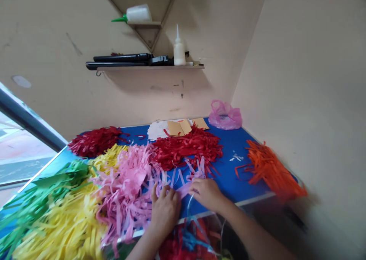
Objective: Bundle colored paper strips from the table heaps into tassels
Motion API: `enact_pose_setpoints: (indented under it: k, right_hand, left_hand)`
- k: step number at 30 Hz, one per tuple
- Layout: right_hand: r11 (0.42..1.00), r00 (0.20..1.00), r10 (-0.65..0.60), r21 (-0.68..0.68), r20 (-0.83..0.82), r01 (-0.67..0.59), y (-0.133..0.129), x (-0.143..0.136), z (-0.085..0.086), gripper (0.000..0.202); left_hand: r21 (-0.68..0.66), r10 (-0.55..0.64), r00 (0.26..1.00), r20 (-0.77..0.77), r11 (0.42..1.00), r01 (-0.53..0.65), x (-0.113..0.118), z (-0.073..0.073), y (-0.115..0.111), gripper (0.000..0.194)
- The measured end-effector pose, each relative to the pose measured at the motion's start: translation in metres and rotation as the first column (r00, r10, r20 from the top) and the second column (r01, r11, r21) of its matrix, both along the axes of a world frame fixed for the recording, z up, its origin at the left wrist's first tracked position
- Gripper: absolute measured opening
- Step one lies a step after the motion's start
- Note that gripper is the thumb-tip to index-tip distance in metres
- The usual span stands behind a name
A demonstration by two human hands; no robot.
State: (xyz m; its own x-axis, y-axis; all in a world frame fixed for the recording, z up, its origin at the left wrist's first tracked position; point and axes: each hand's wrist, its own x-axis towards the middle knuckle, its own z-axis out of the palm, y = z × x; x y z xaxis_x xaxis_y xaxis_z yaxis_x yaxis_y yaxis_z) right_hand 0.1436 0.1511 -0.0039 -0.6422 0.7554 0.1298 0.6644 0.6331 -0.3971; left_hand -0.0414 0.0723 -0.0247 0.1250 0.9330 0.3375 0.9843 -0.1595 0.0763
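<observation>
A bunch of lilac fringed paper strips lies near the front edge of the blue table. My left hand presses flat on its near end, fingers spread, beside a pink fringe pile. My right hand pinches the lilac strips from the right side, fingers curled over them. A thin clear wire or thread loops down from under my right hand. Red fringe lies just behind the lilac strips.
Yellow fringe, green fringe, dark red fringe and orange fringe cover the table. Cards and white paper and a pink bag sit at the back. Glue bottle stands on a wall shelf.
</observation>
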Motion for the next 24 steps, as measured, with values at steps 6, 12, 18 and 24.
enact_pose_setpoints:
  k: [6, 12, 18, 24]
  right_hand:
    - [0.952, 0.955, 0.279, 0.1, 0.103, -0.289, -0.027, -0.013, 0.011, 0.026]
    - [0.976, 0.903, -0.217, 0.096, 0.371, 0.195, -0.004, 0.023, 0.027, 0.021]
    - [0.992, 0.994, 0.046, 0.109, 0.099, -0.057, -0.02, 0.009, 0.02, 0.018]
    - [0.93, 0.926, -0.367, 0.054, 0.088, 0.363, 0.001, 0.019, -0.004, 0.012]
  left_hand:
    - [0.0, -0.001, 0.999, -0.038, 1.0, 0.001, -0.002, 0.011, 0.007, 0.019]
    - [0.071, 0.005, 0.997, -0.07, 0.997, 0.0, -0.008, 0.02, 0.009, 0.023]
    - [0.053, 0.009, 0.998, -0.063, 0.999, -0.005, -0.003, 0.018, 0.007, 0.021]
    - [0.097, -0.018, 0.998, -0.064, 0.995, 0.024, 0.002, 0.008, -0.001, 0.019]
